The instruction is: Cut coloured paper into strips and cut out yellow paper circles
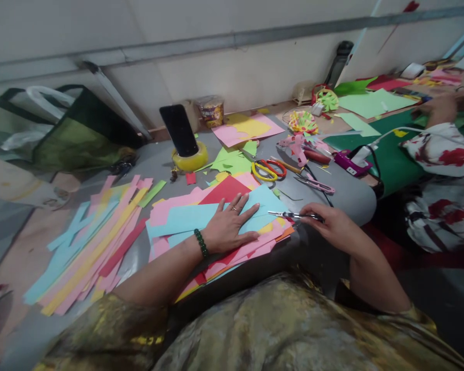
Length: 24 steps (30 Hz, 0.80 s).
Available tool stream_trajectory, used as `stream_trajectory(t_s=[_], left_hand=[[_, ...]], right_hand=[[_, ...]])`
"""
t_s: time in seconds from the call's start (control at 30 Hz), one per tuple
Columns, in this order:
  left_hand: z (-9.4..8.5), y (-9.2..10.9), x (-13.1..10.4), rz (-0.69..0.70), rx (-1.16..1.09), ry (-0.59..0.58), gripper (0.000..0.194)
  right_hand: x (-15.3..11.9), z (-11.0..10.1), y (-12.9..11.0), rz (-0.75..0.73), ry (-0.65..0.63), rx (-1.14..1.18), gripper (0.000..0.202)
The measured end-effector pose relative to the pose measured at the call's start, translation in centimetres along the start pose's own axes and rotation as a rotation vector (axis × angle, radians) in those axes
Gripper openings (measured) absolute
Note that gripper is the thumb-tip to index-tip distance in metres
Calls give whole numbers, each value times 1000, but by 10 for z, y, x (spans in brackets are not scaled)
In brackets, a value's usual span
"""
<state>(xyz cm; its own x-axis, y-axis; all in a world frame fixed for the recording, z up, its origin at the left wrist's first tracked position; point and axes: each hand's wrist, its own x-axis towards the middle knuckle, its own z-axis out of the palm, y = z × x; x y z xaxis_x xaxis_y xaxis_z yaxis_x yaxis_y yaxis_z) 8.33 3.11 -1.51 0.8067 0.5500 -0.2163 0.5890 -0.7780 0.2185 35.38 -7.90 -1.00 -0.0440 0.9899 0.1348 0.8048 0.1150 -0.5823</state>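
My left hand lies flat with fingers spread on light blue paper, pressing it onto a pile of coloured paper sheets. A green bead bracelet circles that wrist. In my right hand is a slim silver-and-black utility knife, its tip pointing left at the blue paper's right part. A red sheet shows just beyond my left fingers. To the left lies a heap of cut paper strips in blue, pink, yellow and red.
Beyond the pile lie yellow-and-red-handled scissors, a pink cutter and a pink glue gun. A phone leans in a yellow tape roll. A purple power strip sits rightward, near another person's arm. A green bag stands left.
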Motion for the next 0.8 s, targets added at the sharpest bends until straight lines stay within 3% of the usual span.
stream_trajectory(t_s=[0.8], left_hand=[[4,-1,0,14,7,48,84]], right_hand=[[-5,11,-12,-45,-44,98,20]])
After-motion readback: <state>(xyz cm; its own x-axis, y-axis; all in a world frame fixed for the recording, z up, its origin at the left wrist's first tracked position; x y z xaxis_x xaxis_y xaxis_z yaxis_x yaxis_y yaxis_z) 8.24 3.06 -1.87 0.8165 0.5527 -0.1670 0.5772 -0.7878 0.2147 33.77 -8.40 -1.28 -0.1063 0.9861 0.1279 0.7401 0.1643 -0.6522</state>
